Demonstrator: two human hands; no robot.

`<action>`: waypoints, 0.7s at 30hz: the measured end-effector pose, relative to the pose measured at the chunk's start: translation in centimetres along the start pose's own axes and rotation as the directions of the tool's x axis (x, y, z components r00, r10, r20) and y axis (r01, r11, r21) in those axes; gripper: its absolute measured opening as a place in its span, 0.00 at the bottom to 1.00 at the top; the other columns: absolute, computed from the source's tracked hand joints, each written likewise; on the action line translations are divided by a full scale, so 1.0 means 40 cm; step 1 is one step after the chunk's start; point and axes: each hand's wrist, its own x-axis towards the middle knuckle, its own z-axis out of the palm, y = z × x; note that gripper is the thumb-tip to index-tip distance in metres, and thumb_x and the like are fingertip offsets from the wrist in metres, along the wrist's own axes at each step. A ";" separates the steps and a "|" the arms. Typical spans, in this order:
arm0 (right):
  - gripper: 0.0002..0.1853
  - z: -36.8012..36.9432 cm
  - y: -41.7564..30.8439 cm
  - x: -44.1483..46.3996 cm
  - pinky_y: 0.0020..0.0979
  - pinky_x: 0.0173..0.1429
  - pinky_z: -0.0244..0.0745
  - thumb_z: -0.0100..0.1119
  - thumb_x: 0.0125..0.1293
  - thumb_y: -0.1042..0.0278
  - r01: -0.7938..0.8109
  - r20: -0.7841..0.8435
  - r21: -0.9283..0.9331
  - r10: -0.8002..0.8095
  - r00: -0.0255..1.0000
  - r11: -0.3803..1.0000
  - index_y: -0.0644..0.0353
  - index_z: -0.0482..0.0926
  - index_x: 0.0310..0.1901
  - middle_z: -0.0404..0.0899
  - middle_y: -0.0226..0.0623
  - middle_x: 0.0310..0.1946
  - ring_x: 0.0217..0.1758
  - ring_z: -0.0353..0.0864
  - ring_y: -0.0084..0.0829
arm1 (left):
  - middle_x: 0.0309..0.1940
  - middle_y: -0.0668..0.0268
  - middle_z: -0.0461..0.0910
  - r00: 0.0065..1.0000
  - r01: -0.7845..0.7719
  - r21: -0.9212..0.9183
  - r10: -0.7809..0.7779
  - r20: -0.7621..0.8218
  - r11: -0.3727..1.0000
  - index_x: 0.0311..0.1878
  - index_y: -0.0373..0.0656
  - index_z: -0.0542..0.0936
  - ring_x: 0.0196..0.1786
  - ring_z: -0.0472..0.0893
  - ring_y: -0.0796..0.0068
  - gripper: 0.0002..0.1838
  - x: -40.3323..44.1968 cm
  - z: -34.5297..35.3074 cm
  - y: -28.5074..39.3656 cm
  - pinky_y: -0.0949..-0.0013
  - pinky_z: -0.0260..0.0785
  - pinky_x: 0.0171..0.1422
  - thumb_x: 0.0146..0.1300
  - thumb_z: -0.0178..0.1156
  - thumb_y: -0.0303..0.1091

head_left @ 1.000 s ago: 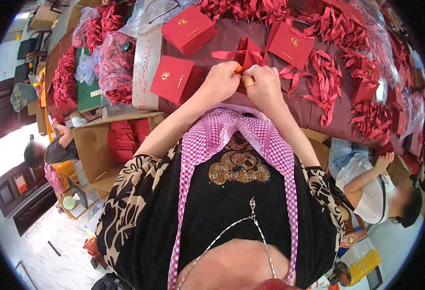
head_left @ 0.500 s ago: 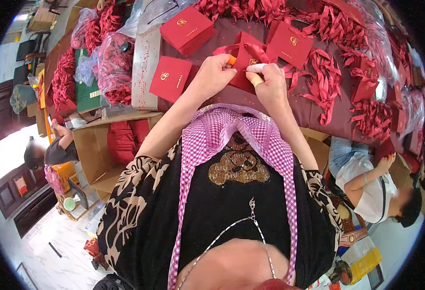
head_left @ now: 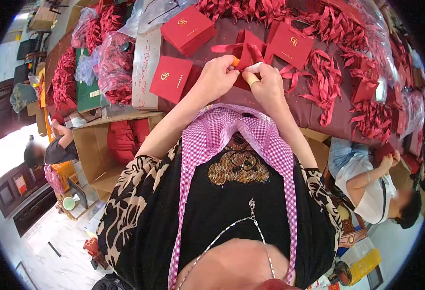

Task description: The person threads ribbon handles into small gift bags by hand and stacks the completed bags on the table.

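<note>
Both hands are closed at a small red bag (head_left: 245, 54) with red ribbon on it, over the dark red cloth. My left hand (head_left: 218, 76), an orange cover on one finger, pinches the bag's left side. My right hand (head_left: 266, 83), with white and beige covers on its fingers, pinches the bag's right side near the ribbon. The exact spot under the fingertips is hidden. A stack of red bags (head_left: 187, 30) lies up and left, and another stack (head_left: 171, 77) is beside my left wrist. More red bags (head_left: 290, 44) lie right of my hands.
Loose red ribbons (head_left: 324, 87) spread over the table's right side. Plastic-wrapped ribbons (head_left: 115, 63) lie at the left. An open cardboard box (head_left: 94, 154) holding red items stands below the left edge. One person (head_left: 374, 188) sits at the right, another (head_left: 60, 147) at the far left.
The bag between my hands turned flatter, its front showing, then went narrower and more edge-on again. My hands moved apart, then slightly closer. The person at the right shifted a red item.
</note>
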 end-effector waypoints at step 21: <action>0.05 0.010 0.011 0.006 0.42 0.44 0.67 0.61 0.54 0.69 -0.310 0.155 0.160 0.286 0.945 0.937 0.61 0.78 0.26 0.81 0.44 0.28 0.37 0.80 0.43 | 0.23 0.64 0.78 0.999 0.048 -0.088 -0.047 0.009 0.995 0.39 0.32 0.78 0.28 0.76 0.80 0.10 -0.005 0.037 -0.017 0.72 0.67 0.32 0.55 0.54 0.25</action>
